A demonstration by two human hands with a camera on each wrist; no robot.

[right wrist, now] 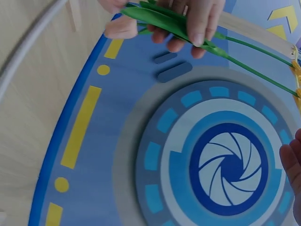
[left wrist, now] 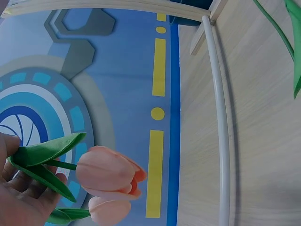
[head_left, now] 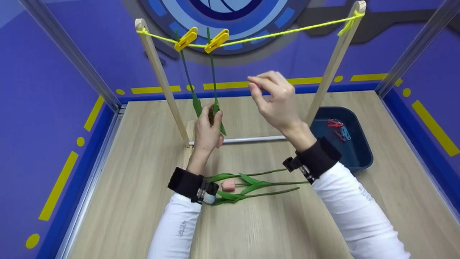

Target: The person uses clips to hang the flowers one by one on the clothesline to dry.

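Two pink artificial tulips hang head down from a yellow string [head_left: 287,33], each stem held by a yellow clothespin, the left clothespin [head_left: 186,39] and the right clothespin [head_left: 217,41]. My left hand [head_left: 208,131] grips the right-hand tulip [left wrist: 108,170] around its green leaves, just above the bloom. Close beside it hangs the other tulip [left wrist: 110,210], partly covered by the hand in the head view. My right hand [head_left: 276,97] is raised to the right of the stems, below the string, fingers loosely bent with nothing between them.
Three tulips lie on the table, one pink bloom [head_left: 228,185] showing and the left wrist covering part of them. Wooden posts [head_left: 336,63] carry the string, with a white rod [head_left: 251,139] low between them. A dark blue basin [head_left: 367,154] at right contains red and blue clothespins [head_left: 339,130].
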